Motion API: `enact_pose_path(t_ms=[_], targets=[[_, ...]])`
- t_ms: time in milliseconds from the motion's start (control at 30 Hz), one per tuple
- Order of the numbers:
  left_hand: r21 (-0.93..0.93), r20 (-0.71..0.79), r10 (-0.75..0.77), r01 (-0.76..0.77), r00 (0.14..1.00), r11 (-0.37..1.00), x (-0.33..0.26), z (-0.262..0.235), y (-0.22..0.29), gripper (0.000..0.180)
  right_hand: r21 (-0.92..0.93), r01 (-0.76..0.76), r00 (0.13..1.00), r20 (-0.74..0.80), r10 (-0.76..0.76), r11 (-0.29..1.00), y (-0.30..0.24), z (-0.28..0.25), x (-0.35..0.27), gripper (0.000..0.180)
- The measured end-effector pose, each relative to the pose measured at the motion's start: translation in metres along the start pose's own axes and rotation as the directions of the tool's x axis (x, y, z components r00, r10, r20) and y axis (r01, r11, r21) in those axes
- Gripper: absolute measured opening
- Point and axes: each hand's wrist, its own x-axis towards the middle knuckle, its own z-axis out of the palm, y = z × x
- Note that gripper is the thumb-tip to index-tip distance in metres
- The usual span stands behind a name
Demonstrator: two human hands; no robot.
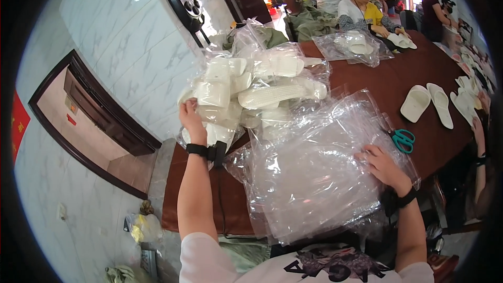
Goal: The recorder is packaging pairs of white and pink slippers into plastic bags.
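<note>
A pile of white slippers (277, 94) in clear plastic bags lies on the left part of the table. My left hand (192, 120) is at the pile's left edge, its fingers bent round the end of a bagged slipper (185, 95). A broad stack of clear plastic bags (314, 167) lies flat in front of me, shiny and wrinkled. On the right side of that stack rests my right hand (386, 166), palm down with fingers apart. Just beyond it are teal-handled scissors (403, 140), their blades hidden under the plastic.
A loose pair of white slippers (416, 104) lies on the brown table (361, 76) to the right, with more along that edge. Across the table a person (361, 13) handles white slippers near another bagged pair (357, 43). Another person's hand (478, 133) reaches in at right.
</note>
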Motion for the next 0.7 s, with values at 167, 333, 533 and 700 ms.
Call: enact_pose_path(t_ms=[167,333,533,700], targets=[[-0.084,0.038,0.015,-0.012,0.999,0.996,-0.013,0.020,0.095,0.019,-0.017,-0.014,1.000,-0.014,0.014,1.000,0.003,0.002,-0.001,0.048],[-0.372,0.330,0.085,0.047,0.940,0.927,-0.065,0.030,0.176,0.019,-0.011,0.019,0.999,-0.026,-0.020,1.000,0.002,0.000,-0.005,0.043],[0.265,0.805,-0.253,0.056,0.536,0.963,-0.205,0.009,0.114,0.038,0.005,-0.058,0.997,0.060,0.058,0.998,0.014,0.005,-0.009,0.049],[0.173,0.919,-0.279,0.350,0.279,0.921,-0.280,-0.012,0.083,0.056,0.059,0.009,0.999,0.031,-0.011,0.998,0.029,0.001,-0.009,0.046]])
